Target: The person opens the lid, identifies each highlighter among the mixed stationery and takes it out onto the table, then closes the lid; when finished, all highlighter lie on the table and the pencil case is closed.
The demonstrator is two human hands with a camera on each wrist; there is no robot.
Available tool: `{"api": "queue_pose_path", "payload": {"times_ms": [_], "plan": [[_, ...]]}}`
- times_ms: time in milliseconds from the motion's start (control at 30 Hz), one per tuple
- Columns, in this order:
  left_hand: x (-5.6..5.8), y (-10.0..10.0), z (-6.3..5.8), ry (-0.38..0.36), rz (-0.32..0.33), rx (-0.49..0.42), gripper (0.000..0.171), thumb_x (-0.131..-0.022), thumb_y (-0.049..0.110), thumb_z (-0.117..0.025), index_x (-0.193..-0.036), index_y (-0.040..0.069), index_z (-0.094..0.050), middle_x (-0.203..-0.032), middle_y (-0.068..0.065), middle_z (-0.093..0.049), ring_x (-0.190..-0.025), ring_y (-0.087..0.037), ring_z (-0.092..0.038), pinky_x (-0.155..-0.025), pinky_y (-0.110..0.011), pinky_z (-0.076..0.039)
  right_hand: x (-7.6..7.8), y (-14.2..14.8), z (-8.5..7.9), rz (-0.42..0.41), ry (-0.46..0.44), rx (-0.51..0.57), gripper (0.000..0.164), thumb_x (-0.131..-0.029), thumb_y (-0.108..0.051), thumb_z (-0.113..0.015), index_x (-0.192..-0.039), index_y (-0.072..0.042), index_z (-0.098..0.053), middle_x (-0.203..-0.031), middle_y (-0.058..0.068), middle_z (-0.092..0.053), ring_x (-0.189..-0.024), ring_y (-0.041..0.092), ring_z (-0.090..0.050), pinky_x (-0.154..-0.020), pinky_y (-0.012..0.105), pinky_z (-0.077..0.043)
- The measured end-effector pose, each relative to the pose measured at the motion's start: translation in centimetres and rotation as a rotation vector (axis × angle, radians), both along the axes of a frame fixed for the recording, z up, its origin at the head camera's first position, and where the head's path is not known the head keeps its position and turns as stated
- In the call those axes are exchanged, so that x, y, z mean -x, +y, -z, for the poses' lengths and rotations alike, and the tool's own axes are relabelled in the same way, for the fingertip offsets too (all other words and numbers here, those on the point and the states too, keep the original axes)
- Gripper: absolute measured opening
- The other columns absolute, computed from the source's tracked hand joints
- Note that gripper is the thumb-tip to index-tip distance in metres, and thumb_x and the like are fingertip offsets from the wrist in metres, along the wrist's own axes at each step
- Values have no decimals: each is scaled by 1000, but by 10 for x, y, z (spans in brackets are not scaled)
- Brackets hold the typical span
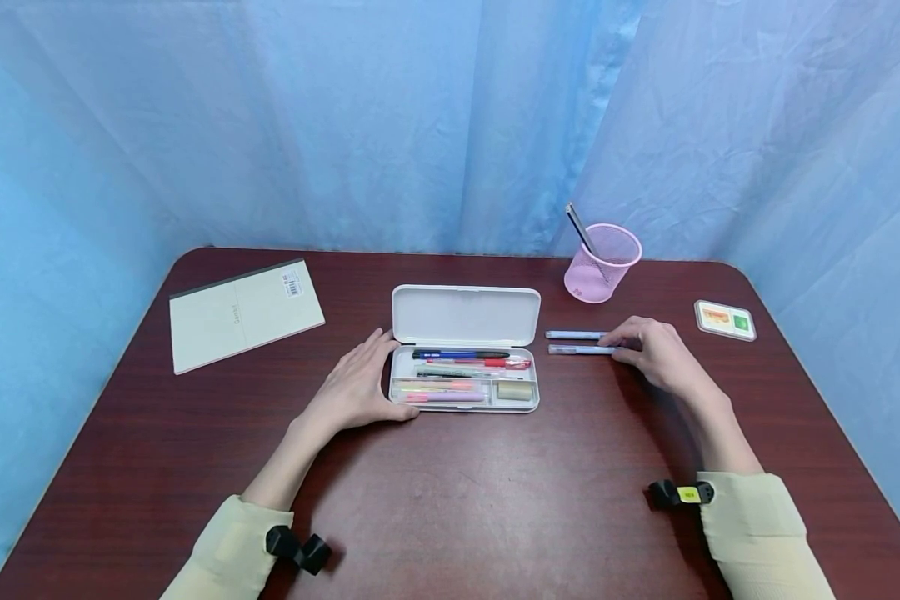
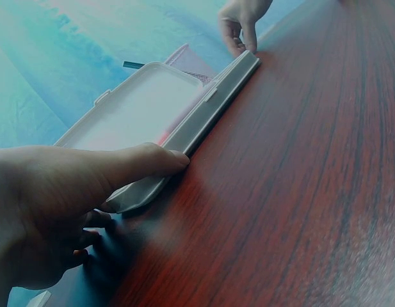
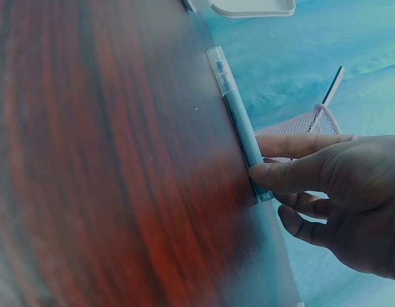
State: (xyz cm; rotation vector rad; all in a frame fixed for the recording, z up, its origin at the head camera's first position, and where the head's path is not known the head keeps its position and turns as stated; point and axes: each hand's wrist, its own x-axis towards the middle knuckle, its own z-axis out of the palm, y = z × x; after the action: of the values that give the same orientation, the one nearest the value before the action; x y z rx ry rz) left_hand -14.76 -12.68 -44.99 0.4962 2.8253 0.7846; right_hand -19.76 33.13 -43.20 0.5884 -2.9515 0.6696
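Observation:
An opened white pencil case (image 1: pixel 466 317) stands mid-table with its lid raised. Inside lie several pens (image 1: pixel 461 355) and a beige block (image 1: pixel 514 390). My left hand (image 1: pixel 356 379) holds the case's left end, thumb along the front edge and the other fingers around the side; in the left wrist view the thumb (image 2: pixel 149 160) lies on the rim. To the right of the case, two light blue pens (image 1: pixel 576 335) lie side by side on the table. My right hand (image 1: pixel 648 350) pinches at their right ends. The near pen (image 3: pixel 242 125) has a clear cap, and the thumb touches its barrel.
Behind the pens stands a pink mesh pen cup (image 1: pixel 603 262) with a dark pen (image 1: pixel 581 227) leaning in it. A cream notebook (image 1: pixel 243 317) lies at the back left. A small clear-cased box (image 1: pixel 725 321) sits near the right edge. Blue curtains (image 1: pixel 360 125) hang behind the table.

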Motion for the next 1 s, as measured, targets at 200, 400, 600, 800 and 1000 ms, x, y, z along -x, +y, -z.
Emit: {"api": "queue_pose_path", "payload": {"times_ms": [200, 400, 600, 800, 1000], "plan": [[1, -1, 1, 0, 0, 1, 101, -70, 54, -84, -149, 6, -45, -168, -13, -34, -160, -32, -24, -126, -58, -28, 0, -1, -1, 19, -20, -5, 25, -83, 7, -77, -99, -12, -82, -98, 7, -76, -90, 23, -65, -79, 36, -49], [1, 0, 1, -5, 0, -2, 100, -70, 54, -84, -149, 7, -45, -168, -13, -34, -160, -32, -23, -126, -58, -28, -1, -1, -3, 32, -33, -8, 26, -83, 7, -77, -100, -12, -81, -99, 9, -76, -92, 25, -65, -82, 41, -50], [0, 0, -1, -11, 0, 0, 100, -70, 54, -85, -149, 7, -45, -168, -13, -34, -160, -32, -23, -126, -59, -28, -1, -2, -4, 37, -54, -4, 26, -84, 6, -78, -102, -12, -81, -101, 11, -76, -92, 26, -65, -83, 44, -50], [0, 1, -1, -13, 2, -6, 100, -70, 54, -85, -149, 7, -45, -168, -13, -34, -160, -32, -23, -126, -59, -28, -3, -2, -6, 33, -15, 7, 28, -82, 5, -80, -106, -10, -80, -99, 9, -76, -88, 23, -64, -80, 36, -51], [1, -1, 0, -13, 2, 1, 101, -70, 54, -84, -149, 7, -45, -167, -14, -34, -160, -33, -23, -126, -59, -28, -8, -20, -14, 7, 79, 72, 24, -84, 2, -80, -104, -12, -80, -93, 3, -75, -82, 15, -63, -73, 17, -49]]}}
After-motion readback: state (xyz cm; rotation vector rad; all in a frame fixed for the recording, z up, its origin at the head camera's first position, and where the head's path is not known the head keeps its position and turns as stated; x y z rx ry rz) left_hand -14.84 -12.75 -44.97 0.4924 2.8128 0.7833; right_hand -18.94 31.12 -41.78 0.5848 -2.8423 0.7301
